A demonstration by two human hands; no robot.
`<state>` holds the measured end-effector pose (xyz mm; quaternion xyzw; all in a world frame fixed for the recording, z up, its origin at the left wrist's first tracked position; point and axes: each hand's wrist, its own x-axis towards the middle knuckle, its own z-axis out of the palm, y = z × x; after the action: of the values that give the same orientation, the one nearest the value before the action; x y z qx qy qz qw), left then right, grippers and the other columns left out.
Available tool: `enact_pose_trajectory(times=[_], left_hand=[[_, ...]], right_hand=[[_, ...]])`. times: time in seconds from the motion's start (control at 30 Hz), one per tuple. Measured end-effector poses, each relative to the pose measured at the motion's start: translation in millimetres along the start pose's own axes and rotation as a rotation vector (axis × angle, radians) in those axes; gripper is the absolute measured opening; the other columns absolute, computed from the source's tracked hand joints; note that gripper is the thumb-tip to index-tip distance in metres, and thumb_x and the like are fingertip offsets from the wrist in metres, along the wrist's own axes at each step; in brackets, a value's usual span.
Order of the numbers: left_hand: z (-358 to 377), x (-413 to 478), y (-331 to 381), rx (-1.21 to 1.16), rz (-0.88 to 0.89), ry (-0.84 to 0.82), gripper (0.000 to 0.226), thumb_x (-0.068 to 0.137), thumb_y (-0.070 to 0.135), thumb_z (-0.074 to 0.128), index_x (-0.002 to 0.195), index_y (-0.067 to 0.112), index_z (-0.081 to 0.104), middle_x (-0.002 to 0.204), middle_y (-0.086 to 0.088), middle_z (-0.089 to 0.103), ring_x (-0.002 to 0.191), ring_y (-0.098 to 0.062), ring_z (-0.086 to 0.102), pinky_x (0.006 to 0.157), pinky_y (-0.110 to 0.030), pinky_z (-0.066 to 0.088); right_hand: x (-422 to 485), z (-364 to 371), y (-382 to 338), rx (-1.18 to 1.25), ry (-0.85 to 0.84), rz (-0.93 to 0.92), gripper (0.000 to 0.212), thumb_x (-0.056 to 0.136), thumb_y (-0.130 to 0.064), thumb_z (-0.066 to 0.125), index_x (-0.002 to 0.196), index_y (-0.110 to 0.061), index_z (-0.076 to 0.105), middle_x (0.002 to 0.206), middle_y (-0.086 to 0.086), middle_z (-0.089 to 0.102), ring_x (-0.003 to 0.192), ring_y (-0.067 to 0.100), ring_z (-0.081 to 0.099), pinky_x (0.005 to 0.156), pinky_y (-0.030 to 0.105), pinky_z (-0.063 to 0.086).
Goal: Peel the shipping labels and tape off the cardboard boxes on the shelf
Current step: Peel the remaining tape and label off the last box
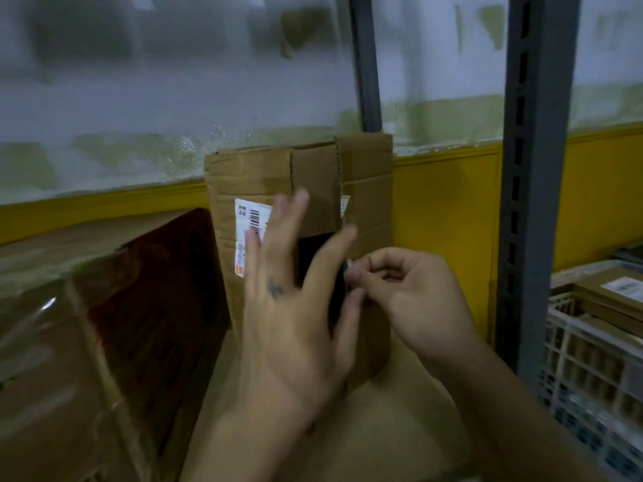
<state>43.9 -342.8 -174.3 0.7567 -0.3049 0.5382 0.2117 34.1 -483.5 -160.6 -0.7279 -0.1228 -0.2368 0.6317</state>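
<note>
The left hand [295, 328] has a small dark tattoo [275, 289] on its back, and its forearm [243, 443] is bare.

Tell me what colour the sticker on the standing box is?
The sticker is white with black barcode lines and an orange bit at its bottom; head view.

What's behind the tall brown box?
A grey post rises behind the box, with the wall, white above and yellow below. The box hides the post's foot and the wall right behind it.
</note>
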Motion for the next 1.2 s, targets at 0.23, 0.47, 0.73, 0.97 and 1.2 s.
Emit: enact_pose_trajectory(times=[0.23, 0.47, 0.73, 0.97, 1.2], left_hand=[[3, -22, -2, 0.269, -0.194, -0.080, 0.042, 0.077, 0.060, 0.063, 0.093, 0.022, 0.070, 0.117, -0.004, 0.046, 0.108, -0.028, 0.042, 0.087, -0.043, 0.032], [1, -9, 6, 0.157, -0.182, -0.229, 0.029, 0.088, 0.050, 0.044, 0.078, 0.030, 0.063, 0.075, 0.009, 0.050, 0.082, -0.021, 0.046, 0.072, -0.038, 0.030], [1, -13, -3, -0.248, -0.205, -0.233, 0.028, 0.086, 0.042, 0.049, 0.064, 0.027, 0.039, 0.063, 0.012, 0.039, 0.075, -0.010, 0.039, 0.075, -0.037, 0.027], [-3, -20, -17, -0.343, -0.283, -0.232, 0.033, 0.086, 0.041, 0.047, 0.063, 0.017, 0.045, 0.063, 0.007, 0.043, 0.076, -0.010, 0.042, 0.080, -0.033, 0.031], [-5, -29, -5, -0.278, -0.278, -0.155, 0.030, 0.093, 0.039, 0.044, 0.068, 0.023, 0.045, 0.060, 0.011, 0.038, 0.067, -0.011, 0.044, 0.073, -0.043, 0.039]], right_hand=[[-5, -13, -14, -0.044, -0.152, -0.007, 0.012, 0.087, -0.011, 0.068, 0.076, -0.013, 0.070, 0.071, 0.002, 0.069, 0.068, 0.010, 0.064, 0.062, 0.019, 0.051], [-6, -11, -16, -0.202, -0.137, -0.080, 0.022, 0.087, -0.009, 0.068, 0.069, -0.021, 0.066, 0.070, 0.002, 0.066, 0.067, 0.010, 0.058, 0.061, 0.020, 0.048], [-6, -13, -19, -0.339, -0.204, -0.204, 0.017, 0.087, -0.005, 0.066, 0.072, -0.013, 0.063, 0.068, 0.000, 0.061, 0.065, 0.011, 0.054, 0.061, 0.030, 0.046], [-1, -22, -16, -0.382, -0.112, -0.239, 0.020, 0.090, -0.008, 0.062, 0.074, -0.019, 0.057, 0.071, 0.002, 0.060, 0.074, 0.024, 0.058, 0.071, 0.047, 0.049], [-28, -6, -21, -0.442, -0.096, -0.351, 0.006, 0.083, -0.023, 0.072, 0.080, -0.025, 0.067, 0.077, -0.011, 0.067, 0.076, 0.007, 0.064, 0.065, 0.020, 0.052]])
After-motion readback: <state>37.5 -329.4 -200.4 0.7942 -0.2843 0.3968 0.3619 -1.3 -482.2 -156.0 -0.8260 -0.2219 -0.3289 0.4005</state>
